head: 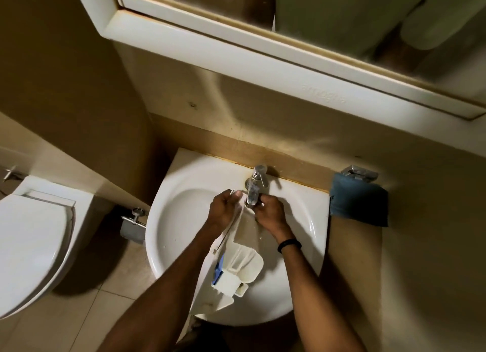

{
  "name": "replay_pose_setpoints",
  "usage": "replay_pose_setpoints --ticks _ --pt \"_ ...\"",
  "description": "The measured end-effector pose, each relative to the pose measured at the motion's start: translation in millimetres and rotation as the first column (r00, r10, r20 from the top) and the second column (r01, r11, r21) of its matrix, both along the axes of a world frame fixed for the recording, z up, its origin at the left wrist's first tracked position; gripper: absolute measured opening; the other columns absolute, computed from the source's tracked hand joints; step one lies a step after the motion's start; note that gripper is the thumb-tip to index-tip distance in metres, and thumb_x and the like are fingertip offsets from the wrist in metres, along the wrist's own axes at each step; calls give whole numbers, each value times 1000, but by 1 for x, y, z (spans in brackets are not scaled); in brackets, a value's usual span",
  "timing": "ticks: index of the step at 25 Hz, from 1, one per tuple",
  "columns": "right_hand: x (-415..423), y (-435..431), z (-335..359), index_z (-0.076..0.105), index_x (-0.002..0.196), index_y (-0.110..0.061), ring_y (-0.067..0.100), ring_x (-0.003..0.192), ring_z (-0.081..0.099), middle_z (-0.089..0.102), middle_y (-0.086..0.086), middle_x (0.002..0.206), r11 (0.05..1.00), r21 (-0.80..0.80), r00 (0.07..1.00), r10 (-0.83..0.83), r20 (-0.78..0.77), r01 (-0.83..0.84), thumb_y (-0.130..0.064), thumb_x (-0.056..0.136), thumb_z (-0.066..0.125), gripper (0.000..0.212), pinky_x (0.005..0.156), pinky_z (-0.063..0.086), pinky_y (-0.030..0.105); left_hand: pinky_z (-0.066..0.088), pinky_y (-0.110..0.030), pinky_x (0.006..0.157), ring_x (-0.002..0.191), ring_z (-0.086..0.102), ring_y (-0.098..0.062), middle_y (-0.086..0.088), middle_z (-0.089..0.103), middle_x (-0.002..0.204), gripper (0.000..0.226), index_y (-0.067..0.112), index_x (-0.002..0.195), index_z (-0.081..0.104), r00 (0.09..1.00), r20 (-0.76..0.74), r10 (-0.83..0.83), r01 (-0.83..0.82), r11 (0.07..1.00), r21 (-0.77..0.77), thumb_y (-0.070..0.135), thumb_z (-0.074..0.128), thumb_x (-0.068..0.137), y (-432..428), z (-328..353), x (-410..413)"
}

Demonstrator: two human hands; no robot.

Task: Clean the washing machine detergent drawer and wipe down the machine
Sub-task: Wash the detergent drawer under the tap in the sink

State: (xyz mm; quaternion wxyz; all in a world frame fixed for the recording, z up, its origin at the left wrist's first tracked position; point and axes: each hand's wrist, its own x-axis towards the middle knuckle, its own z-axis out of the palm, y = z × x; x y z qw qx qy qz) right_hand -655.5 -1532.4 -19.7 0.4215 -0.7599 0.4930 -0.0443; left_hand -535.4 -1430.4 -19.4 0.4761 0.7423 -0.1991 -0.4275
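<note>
Item: long white plastic detergent drawer (243, 259) with a blue insert (219, 271) towards its near end. Location: lower centre of the frame, lying tilted in the round white ceramic basin (163, 220), with its far end raised beneath the chrome single-lever tap (257, 183) and its near end at the basin's front rim. Left hand (224, 207): fingers curled round the drawer's far left edge, grasping it. Right hand (271, 213), with a black band (289, 245) on the wrist: fingers curled just under the spout; whether they pinch the drawer, rub it or touch the tap cannot be told. Water flow: not discernible. Step judged in hand: rinsing the drawer's compartments. Handling notes: wet plastic is likely slippery, so the left grasp should be firm. The tilt should send runoff down into the bowl rather than over the front rim onto the tiled floor (86, 315). Fingertips should work the corners and around the blue insert, where residue probably collects. A moderate stream would limit splashing. Accessory: dark blue cloth (357, 204), hanging right of the basin, near enough for drying. Washing machine: not in view.
</note>
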Motion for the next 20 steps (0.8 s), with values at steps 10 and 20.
replay_pose_setpoints --ticks 10,20 --pt "-5 -19 2 73 78 -7 5 75 53 61 -11 72 936 346 997 52 53 -67 -44 73 79 38 68 43 29 45 -20 74 77 55 -9 -10 69 81 43 8 98 74 995 93 -43 46 998 -33 47 56 100 7 -25 4" --pt "-21 -21 6 73 108 -11 7 94 67 74 2 103 753 654 946 -157 284 -71 2 95 59 23 84 51 19 42 -29 69 70 49 -12 1 56 69 51 5 84 64 997 63 39 -37 999 -21 53 57 98 9 -31 6"
